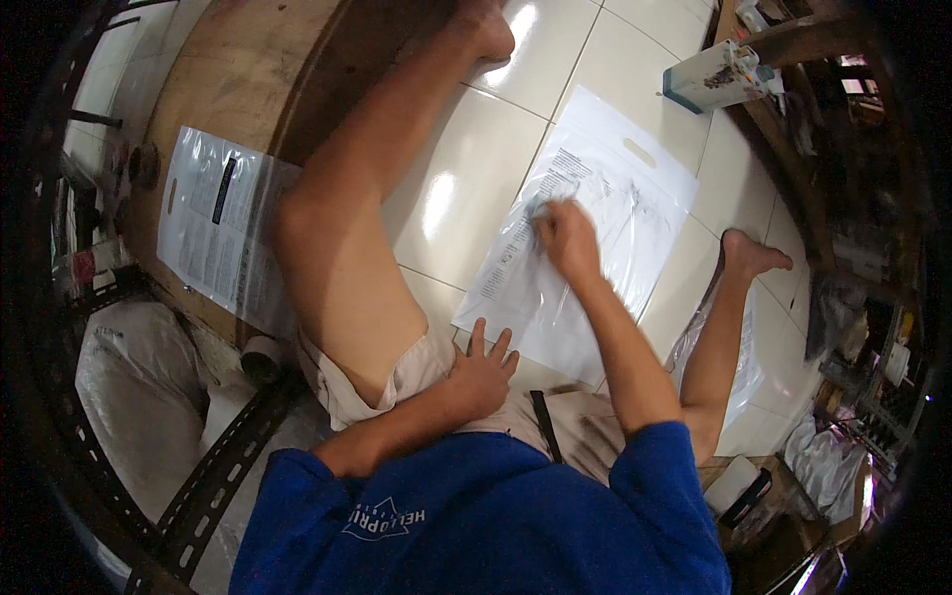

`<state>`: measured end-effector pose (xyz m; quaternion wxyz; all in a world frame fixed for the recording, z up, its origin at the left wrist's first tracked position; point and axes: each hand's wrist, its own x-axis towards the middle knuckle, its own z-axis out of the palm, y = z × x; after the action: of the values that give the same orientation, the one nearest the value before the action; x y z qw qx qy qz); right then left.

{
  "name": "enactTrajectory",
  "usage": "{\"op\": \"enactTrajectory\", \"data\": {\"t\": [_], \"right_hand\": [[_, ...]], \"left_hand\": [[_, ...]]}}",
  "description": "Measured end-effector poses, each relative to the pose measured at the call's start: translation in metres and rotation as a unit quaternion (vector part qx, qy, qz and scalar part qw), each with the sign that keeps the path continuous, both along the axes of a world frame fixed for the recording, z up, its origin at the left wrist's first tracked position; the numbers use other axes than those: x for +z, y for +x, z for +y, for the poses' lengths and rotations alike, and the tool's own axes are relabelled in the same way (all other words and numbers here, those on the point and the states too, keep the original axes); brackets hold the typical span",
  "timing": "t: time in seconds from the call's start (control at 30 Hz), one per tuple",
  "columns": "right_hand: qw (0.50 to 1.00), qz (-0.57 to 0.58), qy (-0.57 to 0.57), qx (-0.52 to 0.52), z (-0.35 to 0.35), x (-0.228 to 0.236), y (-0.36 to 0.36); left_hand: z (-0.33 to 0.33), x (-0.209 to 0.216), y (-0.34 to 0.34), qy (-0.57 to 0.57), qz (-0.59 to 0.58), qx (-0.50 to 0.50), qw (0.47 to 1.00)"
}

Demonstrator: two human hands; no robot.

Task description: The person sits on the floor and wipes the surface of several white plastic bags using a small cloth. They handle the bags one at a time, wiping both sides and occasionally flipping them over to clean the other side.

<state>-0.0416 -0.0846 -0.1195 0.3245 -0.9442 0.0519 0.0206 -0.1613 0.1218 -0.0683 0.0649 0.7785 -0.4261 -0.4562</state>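
A white plastic bag (623, 268) with a cut-out handle hole and dark print lies flat on the tiled floor between my legs. Grey smears show across its middle. My right hand (569, 241) is closed and pressed down on the bag's printed left part. Something small and greyish seems to poke out at its fingertips, but blur hides what it is. Near the bag's lower left corner, my left hand (483, 375) rests by my thigh with its fingers spread, holding nothing.
Left of my leg, another printed bag (196, 213) lies on a wooden board (238, 59). More clear plastic (744, 372) lies under my right leg. A white and teal container (716, 77) stands at the upper right beside dark shelving. Perforated metal bars (213, 496) cross the lower left.
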Motion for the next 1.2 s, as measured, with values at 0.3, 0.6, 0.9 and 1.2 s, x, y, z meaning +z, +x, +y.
{"op": "enactTrajectory", "data": {"t": [0.3,0.6,0.9,1.2], "right_hand": [[0.999,0.039,0.006,-0.004,0.059,-0.003,-0.057],[0.993,0.082,0.086,-0.026,0.059,0.018,-0.054],[0.998,0.013,0.004,-0.064,0.062,-0.011,-0.043],[0.997,0.055,0.049,0.010,0.069,0.016,-0.069]], "left_hand": [[-0.003,0.002,-0.002,0.010,0.034,0.028,0.999],[0.000,-0.003,0.001,0.008,0.061,0.017,0.998],[-0.001,0.004,0.000,-0.020,0.034,0.038,0.999],[-0.001,-0.006,-0.006,-0.015,0.031,0.054,0.998]]}}
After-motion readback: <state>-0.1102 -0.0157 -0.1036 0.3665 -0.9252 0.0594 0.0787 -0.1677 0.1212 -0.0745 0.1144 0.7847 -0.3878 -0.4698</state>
